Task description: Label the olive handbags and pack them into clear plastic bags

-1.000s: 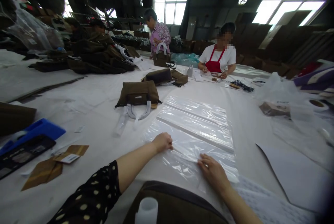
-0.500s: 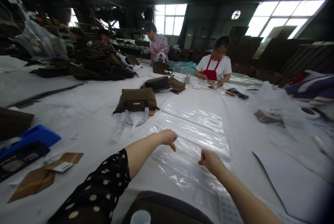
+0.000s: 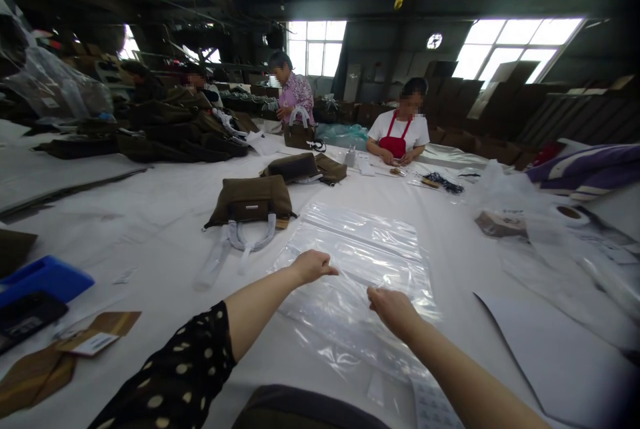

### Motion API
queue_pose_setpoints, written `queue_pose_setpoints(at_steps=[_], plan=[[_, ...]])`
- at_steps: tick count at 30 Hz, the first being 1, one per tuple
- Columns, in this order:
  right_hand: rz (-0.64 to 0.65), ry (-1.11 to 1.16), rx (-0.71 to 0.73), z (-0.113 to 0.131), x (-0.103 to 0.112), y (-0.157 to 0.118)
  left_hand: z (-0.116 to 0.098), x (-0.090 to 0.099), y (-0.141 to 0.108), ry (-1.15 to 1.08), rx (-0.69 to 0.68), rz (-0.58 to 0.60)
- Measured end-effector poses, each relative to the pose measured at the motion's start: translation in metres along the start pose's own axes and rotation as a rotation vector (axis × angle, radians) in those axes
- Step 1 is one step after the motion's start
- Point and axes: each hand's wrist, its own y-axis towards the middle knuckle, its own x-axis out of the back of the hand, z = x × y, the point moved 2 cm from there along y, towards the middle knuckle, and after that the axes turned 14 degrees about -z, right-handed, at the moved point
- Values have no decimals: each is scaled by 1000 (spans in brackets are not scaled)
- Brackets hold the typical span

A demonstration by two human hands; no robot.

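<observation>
Clear plastic bags (image 3: 360, 236) lie flat and shiny on the white table. Over their left part is my left hand (image 3: 314, 266), its fingers pinched on a plastic edge. My right hand (image 3: 393, 308) is closed in the same way a little to the right and nearer, also at the plastic. A thin stretch of the film runs between the two hands. Beyond my left hand rests a brown handbag (image 3: 253, 201) with wrapped handles. Part of another dark brown bag (image 3: 310, 409) shows at the bottom edge, close to my body.
Brown tags (image 3: 100, 332) and a blue holder (image 3: 47, 280) lie at the left. A white board (image 3: 550, 356) and a plastic-wrapped box (image 3: 500, 222) are on the right. Across the table, a person in a red apron (image 3: 395, 142) works with small items.
My hands have closed on the plastic and sit slightly closer together. The view has shifted, and a clear round container at the bottom is out of sight.
</observation>
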Motion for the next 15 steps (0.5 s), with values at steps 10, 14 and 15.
queue_pose_setpoints(at_steps=[10, 14, 15], plan=[[-125, 97, -261, -36, 0, -1, 57, 35, -14, 170, 272, 84], [-201, 227, -394, -73, 1, -17, 89, 54, -14, 77, 508, 41], [-236, 280, -450, -86, 4, -20, 92, 58, -12, 30, 563, 9]])
